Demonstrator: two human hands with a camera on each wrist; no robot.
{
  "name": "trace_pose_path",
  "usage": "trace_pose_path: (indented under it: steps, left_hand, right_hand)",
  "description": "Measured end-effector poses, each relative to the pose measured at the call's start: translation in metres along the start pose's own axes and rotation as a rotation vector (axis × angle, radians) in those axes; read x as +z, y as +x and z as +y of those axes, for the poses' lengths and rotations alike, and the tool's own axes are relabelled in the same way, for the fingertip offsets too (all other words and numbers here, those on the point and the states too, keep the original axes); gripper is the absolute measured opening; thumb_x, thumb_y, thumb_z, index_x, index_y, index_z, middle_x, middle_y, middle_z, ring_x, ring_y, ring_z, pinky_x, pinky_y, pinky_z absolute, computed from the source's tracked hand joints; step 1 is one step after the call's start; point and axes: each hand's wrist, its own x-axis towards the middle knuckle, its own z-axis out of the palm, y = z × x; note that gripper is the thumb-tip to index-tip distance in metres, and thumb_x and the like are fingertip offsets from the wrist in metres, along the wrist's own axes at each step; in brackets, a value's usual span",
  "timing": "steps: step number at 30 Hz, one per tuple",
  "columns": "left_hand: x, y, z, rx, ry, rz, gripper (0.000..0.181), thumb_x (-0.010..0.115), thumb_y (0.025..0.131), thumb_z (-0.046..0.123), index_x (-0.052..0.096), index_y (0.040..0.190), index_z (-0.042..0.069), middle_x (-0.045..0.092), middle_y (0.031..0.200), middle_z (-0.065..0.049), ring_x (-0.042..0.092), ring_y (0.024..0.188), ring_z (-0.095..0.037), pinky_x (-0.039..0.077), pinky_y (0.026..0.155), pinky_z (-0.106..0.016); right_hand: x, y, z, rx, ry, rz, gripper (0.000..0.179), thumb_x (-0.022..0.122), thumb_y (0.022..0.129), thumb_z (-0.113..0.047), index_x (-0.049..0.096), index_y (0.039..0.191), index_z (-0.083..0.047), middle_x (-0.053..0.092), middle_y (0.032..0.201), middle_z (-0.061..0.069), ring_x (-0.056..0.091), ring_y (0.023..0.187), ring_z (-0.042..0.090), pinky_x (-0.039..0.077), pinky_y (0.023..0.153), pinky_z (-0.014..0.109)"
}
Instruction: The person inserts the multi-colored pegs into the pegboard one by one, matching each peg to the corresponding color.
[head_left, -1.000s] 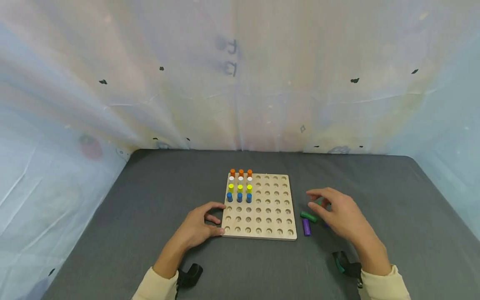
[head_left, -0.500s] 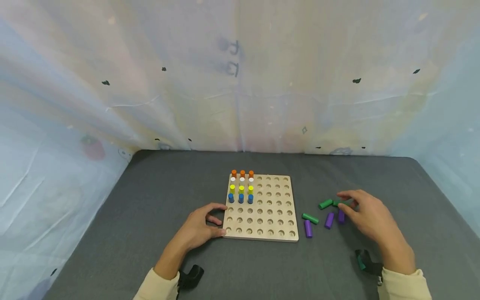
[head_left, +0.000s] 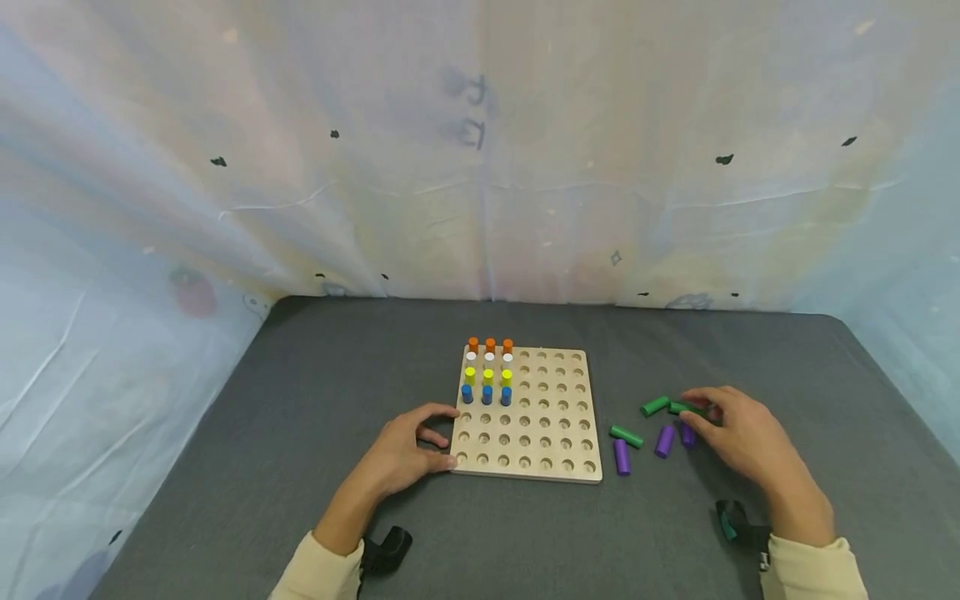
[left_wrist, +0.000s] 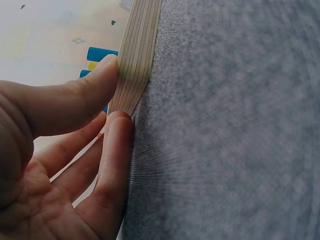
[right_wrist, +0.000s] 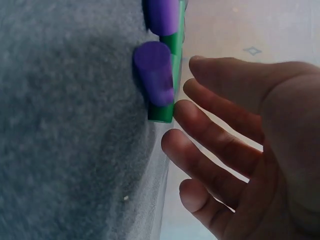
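Note:
A square wooden pegboard (head_left: 525, 433) lies on the grey cloth, with orange (head_left: 491, 345), white (head_left: 489, 359), yellow (head_left: 488, 377) and blue pegs (head_left: 487, 395) standing in short rows at its far left. My left hand (head_left: 403, 450) holds the board's near left corner, thumb (left_wrist: 102, 82) on its edge and fingers against its side. To the right, my right hand (head_left: 738, 433) hovers low at a green peg (head_left: 682, 407), its fingers loosely bent around the near end. In the right wrist view, thumb and fingertips stand apart, beside a purple peg (right_wrist: 155, 70) and the green peg (right_wrist: 161, 114).
Two more green pegs (head_left: 655, 406) (head_left: 626, 436) and several purple pegs (head_left: 622, 457) lie loose between the board and my right hand. A pale printed curtain (head_left: 555, 208) hangs behind the table's far edge and along both sides.
My right hand has moved right, away from the board, to the farther green peg, uncovering loose green and purple pegs. My left hand stays at the board's corner; the view has shifted slightly.

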Motion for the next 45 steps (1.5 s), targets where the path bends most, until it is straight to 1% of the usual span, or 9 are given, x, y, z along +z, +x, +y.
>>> trace_pose_path:
  steps: [6, 9, 18, 24, 29, 32, 35, 39, 45]
  left_hand:
    - [0.000, 0.001, 0.000, 0.009, 0.007, 0.006, 0.060, 0.088, 0.073, 0.011, 0.065, 0.124, 0.031, 0.070, 0.092, 0.002, 0.062, 0.081, -0.012, 0.047, 0.073, -0.033]
    - [-0.001, 0.001, -0.001, 0.003, 0.009, 0.009, 0.060, 0.088, 0.073, 0.011, 0.065, 0.124, 0.032, 0.070, 0.092, 0.002, 0.062, 0.081, -0.012, 0.047, 0.073, -0.032]
    - [0.000, -0.001, 0.000, 0.005, -0.009, 0.000, 0.060, 0.088, 0.073, 0.010, 0.065, 0.124, 0.031, 0.070, 0.091, 0.002, 0.062, 0.080, -0.012, 0.047, 0.072, -0.032]
    - [-0.001, 0.000, 0.001, 0.006, -0.004, 0.010, 0.060, 0.088, 0.073, 0.009, 0.066, 0.124, 0.032, 0.070, 0.091, 0.002, 0.062, 0.080, -0.012, 0.047, 0.073, -0.033]
    - [-0.001, 0.001, 0.000, 0.000, -0.007, 0.000, 0.060, 0.088, 0.073, 0.010, 0.065, 0.124, 0.032, 0.071, 0.092, 0.002, 0.063, 0.081, -0.012, 0.047, 0.073, -0.033]
    - [0.000, 0.000, -0.001, 0.013, -0.014, -0.015, 0.060, 0.088, 0.073, 0.010, 0.065, 0.124, 0.031, 0.071, 0.092, 0.001, 0.064, 0.082, -0.012, 0.048, 0.073, -0.033]
    - [0.001, 0.000, -0.002, 0.024, -0.020, -0.022, 0.060, 0.088, 0.073, 0.010, 0.065, 0.125, 0.030, 0.071, 0.093, 0.000, 0.064, 0.082, -0.012, 0.049, 0.073, -0.033]
    - [0.001, 0.001, -0.004, 0.009, -0.013, -0.005, 0.060, 0.087, 0.074, 0.010, 0.065, 0.125, 0.031, 0.070, 0.093, 0.000, 0.063, 0.081, -0.012, 0.048, 0.072, -0.032]
    - [0.000, 0.002, -0.003, -0.002, -0.003, 0.001, 0.060, 0.088, 0.074, 0.011, 0.065, 0.125, 0.032, 0.070, 0.094, 0.001, 0.063, 0.083, -0.012, 0.048, 0.075, -0.034]
  right_hand:
    - [0.005, 0.002, 0.001, -0.023, -0.008, -0.010, 0.035, 0.069, 0.094, -0.030, 0.070, 0.121, -0.008, 0.063, 0.108, 0.016, 0.056, 0.086, 0.022, 0.042, 0.065, 0.038]
    - [0.009, 0.004, 0.000, -0.035, -0.010, -0.021, 0.035, 0.070, 0.093, -0.030, 0.070, 0.120, -0.007, 0.062, 0.106, 0.015, 0.055, 0.085, 0.021, 0.041, 0.065, 0.037]
    - [0.012, 0.004, -0.006, -0.045, -0.008, -0.061, 0.027, 0.071, 0.092, -0.021, 0.071, 0.115, -0.007, 0.065, 0.113, 0.019, 0.063, 0.093, 0.030, 0.049, 0.075, 0.052]
    - [0.011, 0.003, -0.009, -0.034, 0.000, -0.002, 0.024, 0.073, 0.090, -0.019, 0.071, 0.111, -0.007, 0.065, 0.108, 0.017, 0.061, 0.090, 0.028, 0.047, 0.070, 0.048]
    - [0.008, 0.001, -0.010, -0.029, 0.034, 0.046, 0.024, 0.071, 0.091, -0.016, 0.067, 0.112, -0.006, 0.063, 0.110, 0.019, 0.062, 0.092, 0.031, 0.047, 0.071, 0.049]
    - [0.007, -0.002, -0.009, -0.022, 0.061, 0.035, 0.024, 0.069, 0.093, -0.015, 0.064, 0.114, -0.004, 0.064, 0.111, 0.020, 0.065, 0.095, 0.035, 0.048, 0.073, 0.052]
    - [0.007, -0.003, -0.007, -0.015, 0.068, 0.021, 0.025, 0.068, 0.094, -0.015, 0.062, 0.115, -0.003, 0.068, 0.107, 0.019, 0.066, 0.095, 0.036, 0.049, 0.075, 0.053]
    - [0.008, -0.002, -0.008, -0.025, 0.065, 0.041, 0.024, 0.068, 0.095, -0.018, 0.062, 0.114, -0.005, 0.072, 0.103, 0.016, 0.068, 0.094, 0.035, 0.049, 0.077, 0.054]
    - [0.007, -0.001, -0.008, -0.011, 0.065, 0.042, 0.025, 0.068, 0.095, -0.021, 0.062, 0.114, -0.006, 0.072, 0.107, 0.018, 0.067, 0.098, 0.039, 0.047, 0.078, 0.055]
